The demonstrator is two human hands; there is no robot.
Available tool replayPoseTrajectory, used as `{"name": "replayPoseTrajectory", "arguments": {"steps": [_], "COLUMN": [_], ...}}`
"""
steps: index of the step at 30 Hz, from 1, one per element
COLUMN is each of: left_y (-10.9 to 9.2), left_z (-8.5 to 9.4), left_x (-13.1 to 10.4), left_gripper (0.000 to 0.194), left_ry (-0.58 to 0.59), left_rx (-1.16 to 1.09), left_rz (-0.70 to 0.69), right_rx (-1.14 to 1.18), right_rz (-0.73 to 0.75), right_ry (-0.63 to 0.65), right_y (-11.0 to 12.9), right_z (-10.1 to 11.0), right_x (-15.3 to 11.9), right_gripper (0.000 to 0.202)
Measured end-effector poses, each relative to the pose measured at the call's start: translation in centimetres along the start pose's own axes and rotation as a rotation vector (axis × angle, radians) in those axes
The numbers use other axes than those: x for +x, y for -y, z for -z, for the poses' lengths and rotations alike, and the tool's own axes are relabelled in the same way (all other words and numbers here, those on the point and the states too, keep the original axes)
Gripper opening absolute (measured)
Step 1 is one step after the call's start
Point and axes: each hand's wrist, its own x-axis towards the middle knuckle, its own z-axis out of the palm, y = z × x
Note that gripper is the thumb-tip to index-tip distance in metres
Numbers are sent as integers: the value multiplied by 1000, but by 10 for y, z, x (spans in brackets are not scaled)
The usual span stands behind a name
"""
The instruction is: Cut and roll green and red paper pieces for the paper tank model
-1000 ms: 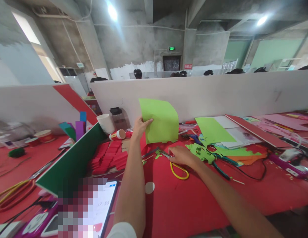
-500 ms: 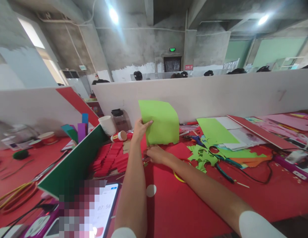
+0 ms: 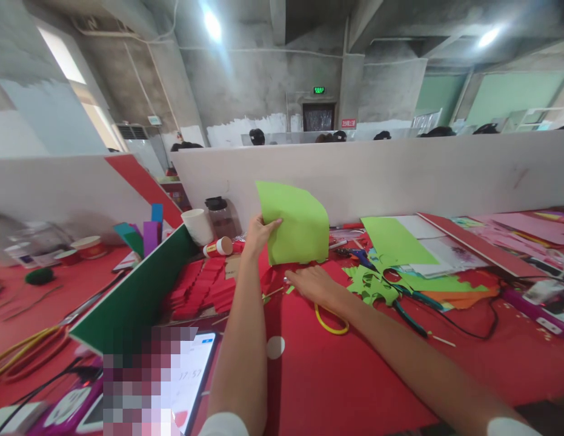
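Note:
My left hand [image 3: 260,235] pinches a sheet of light green paper [image 3: 297,224] by its left edge, thumb on the near face. The sheet stands upright and curves away at its right side. Below its lower edge, my right hand [image 3: 314,284] is low over the red table, fingers together and pointing left. A small shiny bit shows at its fingertips; I cannot make out what it is. A yellow loop handle [image 3: 331,321] lies just under the right wrist, partly hidden. Left of the fingertips are a thin stick and a small green scrap [image 3: 289,290].
Stacked red strips [image 3: 202,287] and a green board [image 3: 136,290] stand left, with a phone [image 3: 197,375] nearer me. Right are cut green scraps [image 3: 372,284], teal-handled pliers [image 3: 411,315] and another green sheet [image 3: 395,239]. A white partition [image 3: 377,175] closes the back.
My right hand has moved right, away from my left wrist, uncovering the stick and green scrap. My left hand keeps hold of the green paper in nearly the same place.

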Motion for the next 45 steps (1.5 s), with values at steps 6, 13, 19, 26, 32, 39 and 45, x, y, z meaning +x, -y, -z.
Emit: {"name": "replayPoseTrajectory", "arguments": {"steps": [6, 13, 19, 26, 32, 39, 45], "left_y": [-2, -5, -6, -2, 5, 5, 3], "left_z": [-2, -5, -5, -8, -7, -5, -8], "left_x": [-2, -2, -3, -2, 3, 1, 2], "left_gripper": [43, 43, 42, 49, 50, 46, 45], "left_ry": [-9, -11, -26, 0, 37, 7, 26], "left_rx": [-10, 4, -4, -40, -30, -16, -23], "left_rz": [-7, -15, -6, 14, 32, 15, -5], "right_rx": [-3, 127, 423, 707, 1114, 1236, 1134], "right_rz": [-238, -388, -276, -219, -250, -308, -394], "right_ry": [40, 53, -283, -374, -428, -490, -546], "right_y": [-34, -58, -71, -69, -69, -63, -63], "right_z": [4, -8, -16, -26, -32, -36, -38], "right_x": [-29, -46, -50, -44, -40, -36, -36], "right_gripper": [36, 44, 58, 46, 50, 18, 41]}}
